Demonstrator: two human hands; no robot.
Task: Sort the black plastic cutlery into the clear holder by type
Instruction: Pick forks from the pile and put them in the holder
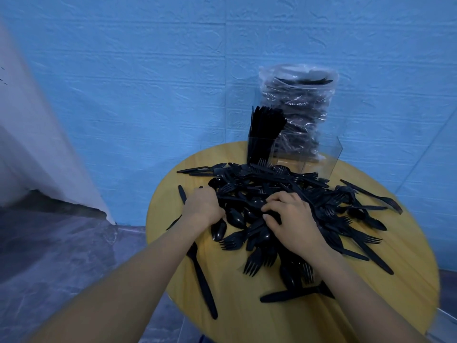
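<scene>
Both arms reach forward, left hand and right hand curled, palms down.

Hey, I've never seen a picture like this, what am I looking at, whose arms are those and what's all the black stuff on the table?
There is no machine here. One wide-angle camera sits on a person's head and looks down, so the two bare arms are that person's own.

They stand at a round wooden table covered with a pile of black plastic cutlery: forks, spoons and knives mixed together. Behind the pile stands a clear holder; its left compartment is packed with upright black pieces, and the rest looks empty. Behind that is a clear bag of more cutlery.

The left hand curls into the pile's edge. The right hand rests on the pile, fingers bent over pieces. What either grip holds is hidden.
</scene>
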